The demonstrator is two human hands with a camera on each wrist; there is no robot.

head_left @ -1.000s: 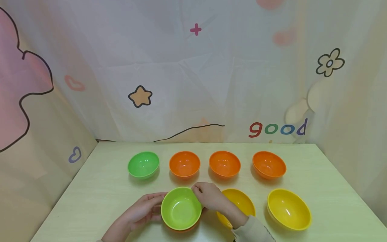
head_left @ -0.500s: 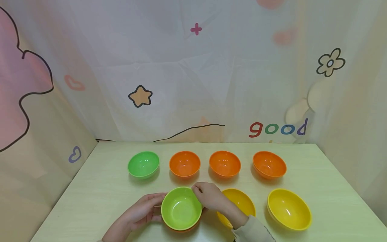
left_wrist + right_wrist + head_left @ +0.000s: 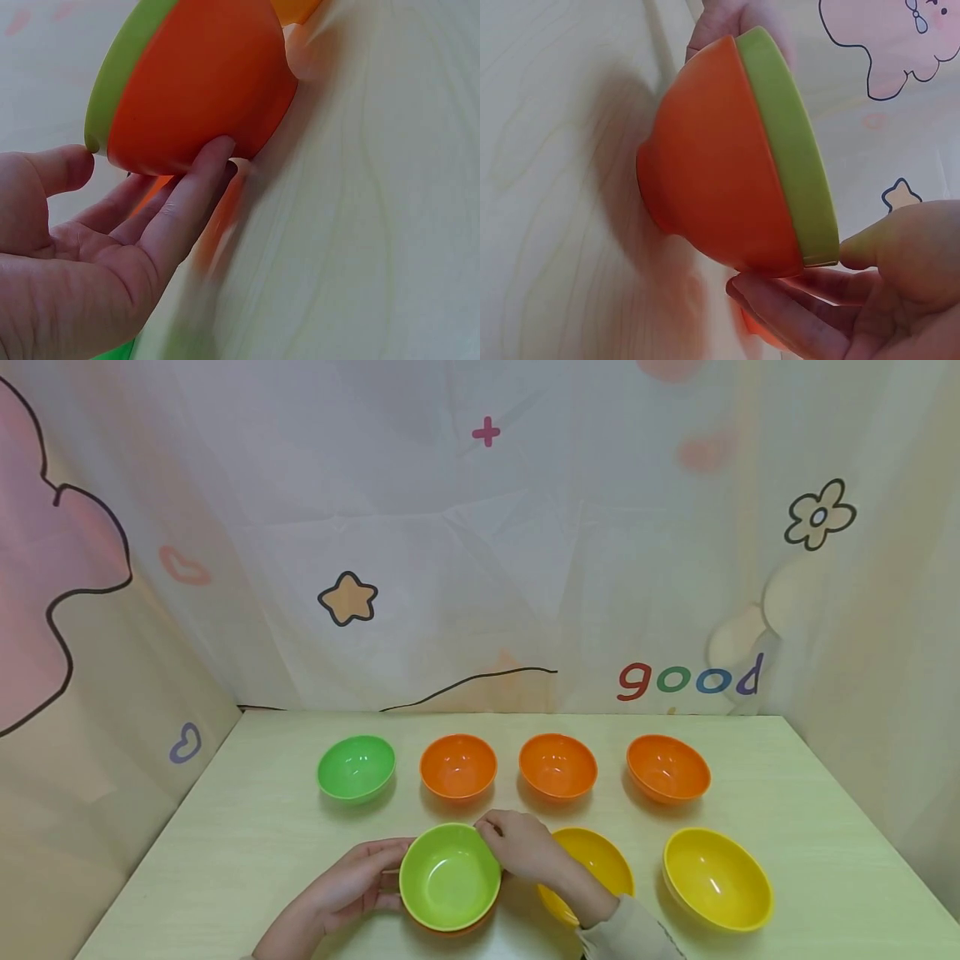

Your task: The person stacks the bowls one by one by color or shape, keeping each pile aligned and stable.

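A lime-green bowl point(image 3: 450, 877) sits nested inside an orange bowl point(image 3: 202, 90), whose outer wall fills much of both wrist views. My left hand point(image 3: 356, 883) holds the pair from the left, its thumb at the green rim and its fingers against the orange wall. On the other side my right hand point(image 3: 522, 846) grips the stack, thumb at the green rim and fingers under the orange wall. Whether the orange foot touches the table cannot be told.
Along the back stand a green bowl point(image 3: 357, 768) and three orange bowls, the nearest to it an orange bowl point(image 3: 458, 768). A yellow bowl point(image 3: 592, 860) lies partly behind my right forearm. Another yellow bowl point(image 3: 716, 878) stands at the right on the pale table point(image 3: 225, 827).
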